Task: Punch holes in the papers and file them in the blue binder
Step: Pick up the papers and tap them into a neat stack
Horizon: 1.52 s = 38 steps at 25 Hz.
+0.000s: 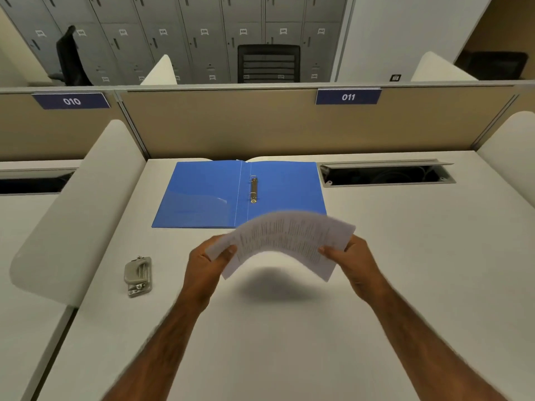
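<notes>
Left hand (207, 264): thumb (228, 251) on top, fingers beneath, pinching the left edge of the papers (285, 241).
Right hand (351, 261): same pinch on the right edge.
Papers: printed sheets arched upward between both hands, above the desk (260, 342); I cannot read the blurred print.
Blue binder (208, 195): just beyond the fingers, lying open.
Hole punch (138, 276): left of the left hand, apart.
Partition labels: I read "010" (71, 101) and "011" (348, 97).

Dim even overhead light, motion-blurred papers (285, 241), soft shadow beneath, wide-angle edge bending
</notes>
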### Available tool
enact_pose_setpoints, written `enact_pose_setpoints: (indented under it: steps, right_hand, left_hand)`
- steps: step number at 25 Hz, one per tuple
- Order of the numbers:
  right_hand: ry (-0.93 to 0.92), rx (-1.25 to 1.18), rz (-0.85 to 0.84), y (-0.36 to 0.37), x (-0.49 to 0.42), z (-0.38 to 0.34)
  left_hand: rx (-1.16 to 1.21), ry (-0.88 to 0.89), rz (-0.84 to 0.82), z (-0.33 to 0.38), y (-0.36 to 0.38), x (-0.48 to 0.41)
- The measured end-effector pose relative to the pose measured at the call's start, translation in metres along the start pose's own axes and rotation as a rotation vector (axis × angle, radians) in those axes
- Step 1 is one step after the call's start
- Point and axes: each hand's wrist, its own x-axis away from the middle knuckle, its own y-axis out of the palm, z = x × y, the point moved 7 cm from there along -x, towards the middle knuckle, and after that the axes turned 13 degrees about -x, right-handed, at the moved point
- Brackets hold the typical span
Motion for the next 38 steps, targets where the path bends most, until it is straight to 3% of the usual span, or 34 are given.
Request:
enact_pose_setpoints:
  steps: [4,9,14,18,20,24,30,33,35,38]
  right_hand:
    - [0.064,0.065,0.094,0.003,0.015,0.028]
    - [-0.007,0.036,0.121,0.003,0.017,0.011]
    - [0.09,0.139,0.052,0.003,0.026,0.036]
    - [-0.07,0.315,0.129,-0.009,0.019,-0.002]
    - [-0.089,0.535,0.05,0.0,0.015,-0.027]
    - [-0.025,0.98,-0.266,0.046,0.017,-0.036]
    - [-0.042,0.836,-0.366,0.088,0.024,-0.022]
    - [-0.055,0.796,-0.36,0.095,0.024,-0.01]
    - [-0.063,0.689,-0.309,0.094,0.022,-0.01]
    - [-0.02,0.415,-0.202,0.085,0.02,-0.015]
  left_hand:
    - [-0.073,-0.149,-0.009,-0.032,0.018,0.009]
    - [-0.08,-0.058,0.042,-0.018,0.005,0.0]
    - [-0.115,-0.156,-0.01,-0.033,0.01,0.005]
    - [-0.31,-0.045,-0.108,-0.007,0.001,-0.008]
    - [-0.439,0.009,-0.224,0.014,-0.001,-0.018]
    - [-0.733,0.136,-0.437,0.054,0.005,-0.028]
    - [-0.784,0.155,-0.51,0.062,0.012,-0.033]
    - [-0.746,0.146,-0.459,0.054,0.006,-0.036]
    - [-0.642,0.154,-0.248,0.051,-0.013,-0.042]
    - [-0.223,0.042,0.134,0.027,-0.056,-0.043]
